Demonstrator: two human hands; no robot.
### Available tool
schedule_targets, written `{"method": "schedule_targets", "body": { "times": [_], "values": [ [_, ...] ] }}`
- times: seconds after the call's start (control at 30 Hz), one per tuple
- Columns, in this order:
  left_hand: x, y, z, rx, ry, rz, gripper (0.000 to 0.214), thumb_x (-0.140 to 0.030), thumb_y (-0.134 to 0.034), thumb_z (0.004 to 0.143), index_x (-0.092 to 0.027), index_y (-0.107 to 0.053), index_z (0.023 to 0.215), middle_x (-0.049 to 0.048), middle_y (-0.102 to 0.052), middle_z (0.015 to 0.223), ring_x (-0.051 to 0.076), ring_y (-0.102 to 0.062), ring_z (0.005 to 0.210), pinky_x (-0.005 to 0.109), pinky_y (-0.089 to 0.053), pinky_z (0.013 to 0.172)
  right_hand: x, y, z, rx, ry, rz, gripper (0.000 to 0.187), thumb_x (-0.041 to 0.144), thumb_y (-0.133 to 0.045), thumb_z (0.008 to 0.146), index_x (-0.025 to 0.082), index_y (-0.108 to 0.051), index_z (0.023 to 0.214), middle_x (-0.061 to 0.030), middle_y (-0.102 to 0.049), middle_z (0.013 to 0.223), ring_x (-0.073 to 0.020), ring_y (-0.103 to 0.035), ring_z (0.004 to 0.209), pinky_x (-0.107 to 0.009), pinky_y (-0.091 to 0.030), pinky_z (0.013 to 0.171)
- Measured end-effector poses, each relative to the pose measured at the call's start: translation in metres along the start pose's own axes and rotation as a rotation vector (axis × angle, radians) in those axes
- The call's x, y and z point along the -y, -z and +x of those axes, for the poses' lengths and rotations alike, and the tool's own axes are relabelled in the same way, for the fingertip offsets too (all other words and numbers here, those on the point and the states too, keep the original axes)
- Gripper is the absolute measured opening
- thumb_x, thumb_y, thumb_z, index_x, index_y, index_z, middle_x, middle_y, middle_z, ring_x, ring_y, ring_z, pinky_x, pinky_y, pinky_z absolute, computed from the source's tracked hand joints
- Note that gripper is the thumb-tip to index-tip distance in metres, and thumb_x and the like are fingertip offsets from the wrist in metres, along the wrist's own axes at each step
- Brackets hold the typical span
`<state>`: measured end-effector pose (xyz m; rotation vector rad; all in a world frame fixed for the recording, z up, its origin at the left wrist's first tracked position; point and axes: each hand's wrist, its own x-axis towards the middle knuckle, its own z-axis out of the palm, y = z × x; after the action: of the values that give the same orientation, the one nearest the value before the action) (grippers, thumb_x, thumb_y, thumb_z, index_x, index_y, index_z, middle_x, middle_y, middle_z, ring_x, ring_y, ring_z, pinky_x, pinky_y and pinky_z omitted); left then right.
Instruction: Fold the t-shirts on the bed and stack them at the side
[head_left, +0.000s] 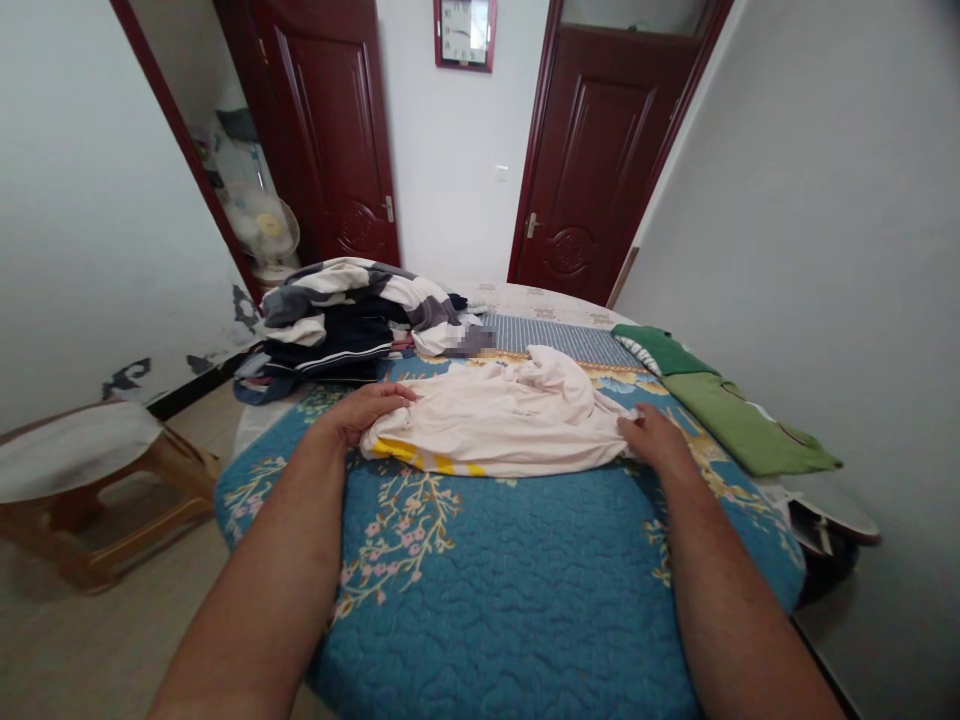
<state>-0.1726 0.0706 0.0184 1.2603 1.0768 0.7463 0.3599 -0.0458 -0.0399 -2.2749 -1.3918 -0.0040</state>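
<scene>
A pale pinkish-white garment [510, 420], with a yellow print along its lower left edge, lies bunched across the middle of the blue floral quilt [510, 580]. Its exact kind does not show. My left hand [371, 408] grips its left end, thumb and fingers closed on the fabric. At the opposite end, my right hand [651, 432] pinches a corner of the same garment. The cloth between my hands is creased, and a loose fold rises toward its far right side.
A heap of clothes [352, 320] sits at the far left of the quilt. Folded green garments [742, 420] lie along the right edge. A stool [82, 460] stands left on the floor, and a fan [262, 225] is beyond the left doorway. White wall [847, 250] borders the right side.
</scene>
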Motion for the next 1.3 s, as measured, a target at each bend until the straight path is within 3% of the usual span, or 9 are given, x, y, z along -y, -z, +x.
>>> {"method": "schedule_targets", "body": {
  "times": [0.2,0.4,0.5,0.57,0.67,0.77,0.97,1.17,1.3],
  "values": [
    [-0.005,0.003,0.001,-0.056,-0.167,-0.295,0.051,-0.023,-0.091,0.065,-0.016,-0.072,0.112,0.0072,-0.078,0.091,0.018,-0.072,0.069,0.028,-0.059,0.063,0.005,0.004,0.001,0.07,0.03,-0.08,0.032,0.035,-0.056,0.087,0.016,-0.079,0.098,-0.0157,-0.077,0.097,-0.0289,-0.069,0.089,-0.036,-0.047,0.078],
    [-0.012,0.0,-0.001,-0.129,-0.444,-0.487,0.058,-0.017,-0.09,0.063,-0.02,-0.072,0.118,0.0087,-0.079,0.119,0.022,-0.075,0.097,0.031,-0.062,0.084,0.004,0.016,-0.001,-0.382,-0.135,0.052,0.04,0.034,-0.048,0.09,0.013,-0.075,0.11,-0.0183,-0.074,0.098,-0.0308,-0.065,0.087,-0.04,-0.048,0.082],
    [-0.011,-0.008,-0.002,0.001,-0.474,-0.433,0.073,-0.018,-0.086,0.066,-0.022,-0.068,0.136,0.0125,-0.069,0.144,0.029,-0.071,0.121,0.037,-0.06,0.097,0.002,0.02,-0.001,-0.548,-0.127,0.124,0.045,0.03,-0.045,0.089,0.01,-0.071,0.118,-0.0209,-0.073,0.106,-0.0327,-0.064,0.096,-0.043,-0.048,0.088],
    [-0.01,-0.019,0.0,0.109,-0.469,-0.388,0.082,-0.018,-0.082,0.068,-0.023,-0.061,0.147,0.0133,-0.064,0.151,0.032,-0.066,0.131,0.041,-0.057,0.104,0.01,0.02,-0.003,-0.576,-0.041,0.155,0.048,0.029,-0.046,0.087,0.009,-0.068,0.124,-0.0207,-0.072,0.111,-0.0332,-0.063,0.103,-0.044,-0.048,0.093],
    [-0.006,-0.043,0.003,0.238,-0.48,-0.242,0.085,-0.017,-0.074,0.071,-0.024,-0.056,0.154,0.0133,-0.06,0.155,0.033,-0.06,0.14,0.046,-0.052,0.112,0.037,0.015,-0.011,-0.486,0.147,0.231,0.048,0.032,-0.048,0.087,0.012,-0.066,0.127,-0.0172,-0.072,0.114,-0.029,-0.064,0.094,-0.043,-0.05,0.094],
    [0.0,-0.076,0.003,0.314,-0.573,0.122,0.074,-0.014,-0.064,0.076,-0.023,-0.061,0.149,0.0123,-0.061,0.154,0.03,-0.058,0.142,0.047,-0.047,0.117,0.073,0.004,-0.026,-0.314,0.367,0.335,0.046,0.035,-0.051,0.091,0.017,-0.064,0.131,-0.0138,-0.07,0.118,-0.0234,-0.064,0.081,-0.042,-0.054,0.089],
    [0.024,-0.138,-0.006,0.137,-0.901,0.98,0.05,-0.012,-0.059,0.084,-0.018,-0.071,0.132,0.0156,-0.073,0.127,0.029,-0.064,0.125,0.046,-0.048,0.113,0.114,-0.019,-0.048,-0.079,0.645,0.385,0.043,0.034,-0.052,0.095,0.018,-0.063,0.134,-0.0154,-0.068,0.122,-0.024,-0.067,0.087,-0.043,-0.056,0.093],
    [0.027,-0.151,-0.009,0.055,-0.974,1.164,0.039,-0.015,-0.061,0.087,-0.015,-0.072,0.125,0.0156,-0.076,0.114,0.028,-0.067,0.111,0.043,-0.05,0.104,0.106,-0.034,-0.042,0.022,0.658,0.34,0.035,0.037,-0.054,0.096,0.018,-0.071,0.12,-0.0145,-0.073,0.115,-0.0258,-0.069,0.092,-0.042,-0.057,0.093],
    [0.024,-0.162,-0.019,0.151,-1.083,1.233,0.025,-0.019,-0.06,0.091,-0.018,-0.074,0.111,0.0107,-0.078,0.106,0.027,-0.066,0.111,0.046,-0.047,0.103,0.104,-0.039,-0.041,0.071,0.715,0.3,0.031,0.036,-0.055,0.095,0.019,-0.072,0.114,-0.0132,-0.075,0.111,-0.0277,-0.07,0.1,-0.044,-0.056,0.096]
  ]
}}
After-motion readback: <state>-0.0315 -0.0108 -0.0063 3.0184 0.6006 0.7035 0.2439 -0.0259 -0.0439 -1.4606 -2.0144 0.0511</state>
